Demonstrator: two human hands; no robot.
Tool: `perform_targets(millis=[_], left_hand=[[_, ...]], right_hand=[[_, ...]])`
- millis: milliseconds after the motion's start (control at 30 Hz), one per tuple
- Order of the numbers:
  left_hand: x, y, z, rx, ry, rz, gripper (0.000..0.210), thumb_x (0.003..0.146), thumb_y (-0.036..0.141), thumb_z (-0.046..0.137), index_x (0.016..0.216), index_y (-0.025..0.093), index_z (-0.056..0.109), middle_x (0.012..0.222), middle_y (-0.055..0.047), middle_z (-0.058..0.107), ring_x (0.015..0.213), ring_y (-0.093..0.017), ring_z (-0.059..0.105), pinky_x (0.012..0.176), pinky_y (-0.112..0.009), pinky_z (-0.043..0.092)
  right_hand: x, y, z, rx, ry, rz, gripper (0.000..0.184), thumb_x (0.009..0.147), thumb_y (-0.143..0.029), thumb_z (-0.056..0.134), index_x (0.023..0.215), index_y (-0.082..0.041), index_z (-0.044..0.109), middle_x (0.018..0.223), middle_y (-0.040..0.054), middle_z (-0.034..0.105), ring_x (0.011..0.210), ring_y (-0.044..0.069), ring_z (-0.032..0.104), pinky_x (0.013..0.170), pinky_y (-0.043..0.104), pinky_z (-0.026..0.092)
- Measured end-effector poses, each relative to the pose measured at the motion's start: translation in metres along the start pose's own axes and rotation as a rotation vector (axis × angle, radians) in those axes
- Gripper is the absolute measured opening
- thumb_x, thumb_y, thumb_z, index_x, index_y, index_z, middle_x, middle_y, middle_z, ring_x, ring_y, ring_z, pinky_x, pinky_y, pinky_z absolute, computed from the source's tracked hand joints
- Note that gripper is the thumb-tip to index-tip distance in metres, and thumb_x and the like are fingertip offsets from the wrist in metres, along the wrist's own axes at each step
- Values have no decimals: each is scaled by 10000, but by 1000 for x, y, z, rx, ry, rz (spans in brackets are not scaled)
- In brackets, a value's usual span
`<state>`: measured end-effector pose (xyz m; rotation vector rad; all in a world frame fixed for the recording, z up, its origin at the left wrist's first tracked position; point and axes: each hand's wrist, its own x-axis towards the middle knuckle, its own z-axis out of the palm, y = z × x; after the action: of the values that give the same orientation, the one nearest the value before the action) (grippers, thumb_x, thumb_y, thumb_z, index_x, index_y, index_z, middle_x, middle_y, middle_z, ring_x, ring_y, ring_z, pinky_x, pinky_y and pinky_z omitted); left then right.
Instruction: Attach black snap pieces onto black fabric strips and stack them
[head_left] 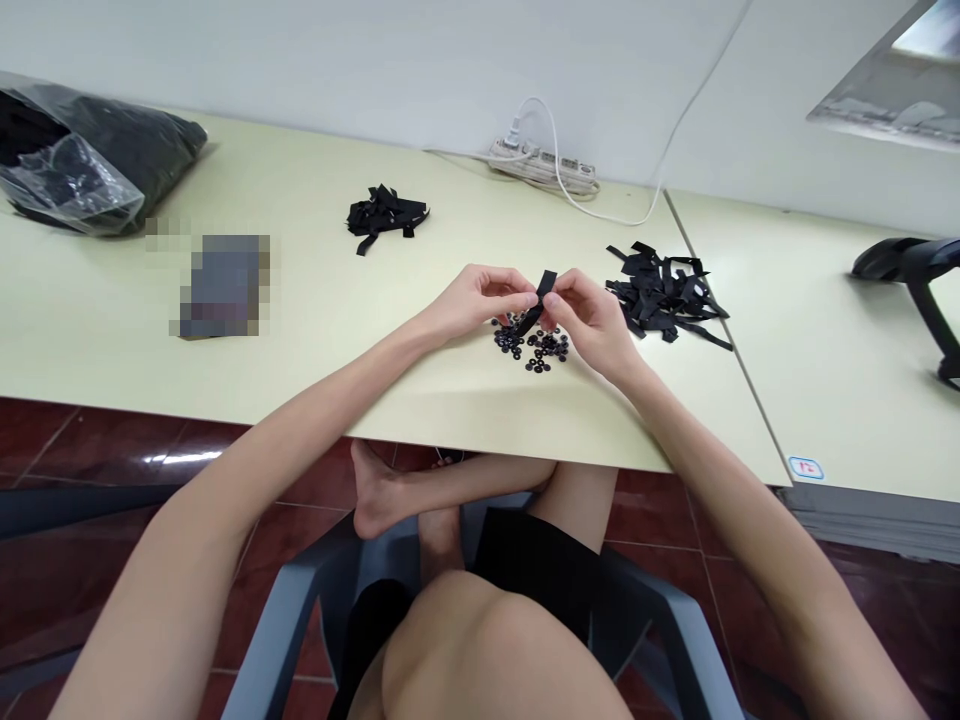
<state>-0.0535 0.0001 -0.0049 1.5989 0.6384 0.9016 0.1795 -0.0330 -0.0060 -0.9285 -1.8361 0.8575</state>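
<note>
Between my two hands is a short black fabric strip [549, 283], slanting from upper right to lower left above the table. My left hand [491, 297] pinches it from the left with thumb and fingers. From the other side my right hand [583, 310] pinches the same strip; the two sets of fingertips nearly meet. Whether a small part sits between the fingers is hidden. Just below lies a scatter of small round black snap-like pieces [538, 365], partly covered by the hands. To the right of my right hand is a loose heap of black strips [664, 295].
A smaller heap of black strips [384, 215] lies farther back. A plastic bag of black material [112, 150] and a blurred dark object [225, 287] are at left. Against the wall sits a power strip [544, 165] with a white cable [559, 165]. A black curved object [911, 265] is at right.
</note>
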Motion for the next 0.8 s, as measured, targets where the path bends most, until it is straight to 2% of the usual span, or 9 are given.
perform_targets(millis=[300,567,667,800], left_hand=[[0,-2,-3,-8,-28,-27,359,910,531,937,1042,200,888,991,-72,799,892,-163,703,810,-322,571],[-1,-2,1,-73,-87,-40,427,925,564,924,1047,191,755,987,-56,792,899,-158,735,810,-303,598],[1,-4,0,-92,-64,-40,464,908,588,935,1046,195,731,992,-64,808,934,-179,766,796,-309,601],[2,-2,-1,-130,4,-45,497,842,574,987,1003,193,711,1013,-63,818,964,-194,781,784,-306,598]], right_hand=[[-1,0,0,-62,22,-59,504,1049,-757,710,896,-288,611,781,-20,715,690,168,697,699,356,604],[0,1,-2,-13,-20,-38,455,1079,-702,710,917,-284,633,785,-18,715,703,163,689,704,350,612],[-1,4,-2,10,-19,-52,388,1119,-661,669,989,-296,644,826,-14,710,730,168,694,713,360,617],[-2,8,1,-37,21,-142,270,1083,-535,760,1208,-331,635,1065,18,735,900,202,737,741,382,642]])
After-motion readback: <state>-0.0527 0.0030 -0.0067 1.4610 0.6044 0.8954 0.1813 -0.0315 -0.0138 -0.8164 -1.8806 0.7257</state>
